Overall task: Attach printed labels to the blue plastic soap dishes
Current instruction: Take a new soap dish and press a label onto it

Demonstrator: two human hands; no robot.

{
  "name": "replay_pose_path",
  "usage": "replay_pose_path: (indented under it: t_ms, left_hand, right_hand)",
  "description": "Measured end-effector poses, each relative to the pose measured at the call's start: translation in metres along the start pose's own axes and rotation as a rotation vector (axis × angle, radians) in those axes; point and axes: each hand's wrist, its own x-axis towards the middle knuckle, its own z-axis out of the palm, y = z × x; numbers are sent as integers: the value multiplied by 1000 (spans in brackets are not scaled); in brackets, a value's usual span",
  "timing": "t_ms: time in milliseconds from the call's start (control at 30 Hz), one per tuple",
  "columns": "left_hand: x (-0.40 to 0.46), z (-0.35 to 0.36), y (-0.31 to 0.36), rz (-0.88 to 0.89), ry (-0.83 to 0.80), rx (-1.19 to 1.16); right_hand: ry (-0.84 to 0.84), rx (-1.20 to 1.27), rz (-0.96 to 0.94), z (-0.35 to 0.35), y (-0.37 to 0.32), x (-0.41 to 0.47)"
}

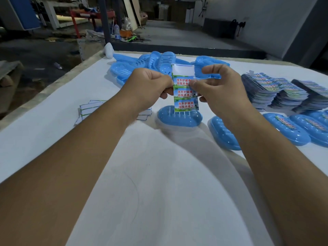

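A label sheet (184,96) with three printed labels and a blank white strip at its top is held upright above the table. My left hand (150,86) pinches its left edge. My right hand (218,87) pinches its right edge, thumb on the top printed label. Just below the sheet a blue soap dish (179,118) lies on the white table (159,174). A second bare dish (223,134) lies to its right. Dishes with labels on them (291,128) sit further right.
A heap of unlabelled blue dishes (159,63) fills the far middle of the table. Stacks of label sheets (276,89) lie at the right. Used white backing sheets (87,109) lie at the left under my forearm. The table edge runs diagonally at left; workshop clutter lies beyond.
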Motion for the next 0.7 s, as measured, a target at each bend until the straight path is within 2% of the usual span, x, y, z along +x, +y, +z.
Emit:
replay_pose_path:
  t_ms: [233, 500, 700]
  left_hand:
    - [-2, 1, -1, 117, -28, 45]
    - [-3, 3, -4, 188, -76, 99]
    - [-5, 4, -5, 204, -78, 118]
  right_hand:
    - [18, -145, -108, 2, 8, 3]
    - [-117, -127, -136, 4, 4, -6]
    - [-111, -179, -173, 5, 2, -8]
